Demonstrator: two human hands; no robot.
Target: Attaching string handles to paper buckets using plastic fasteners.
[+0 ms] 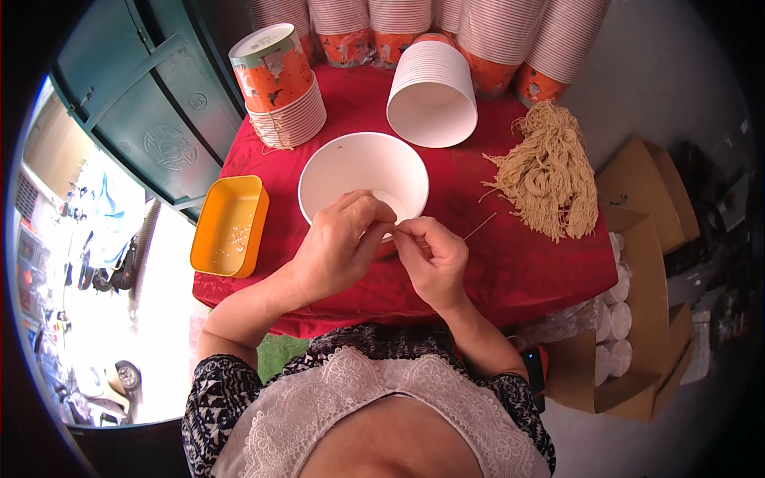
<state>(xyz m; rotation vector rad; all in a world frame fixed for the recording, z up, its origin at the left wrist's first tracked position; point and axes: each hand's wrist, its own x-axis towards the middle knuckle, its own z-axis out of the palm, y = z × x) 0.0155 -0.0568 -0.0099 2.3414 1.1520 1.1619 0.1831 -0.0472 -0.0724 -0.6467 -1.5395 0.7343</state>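
A large white paper bucket (363, 163) stands open end up in front of me, and a bit of its orange outside shows below the rim. At its near rim the fingertips of my left hand (341, 243) and my right hand (435, 256) meet in a close pinch. Between them is a thin beige string (480, 226), whose loose end sticks out to the right past my right hand. My fingers hide most of the string and the part of the rim they touch. To the right lies a bundle of the same beige strings (550, 175).
A yellow tray (256, 227) holding small white bits sits at the left of the red tablecloth (510, 275). Stacked orange-and-white buckets (275, 84) and a tipped white stack (434, 111) stand farther back. Tall bucket stacks (498, 48) line the rear. Cardboard boxes (645, 279) are at the right.
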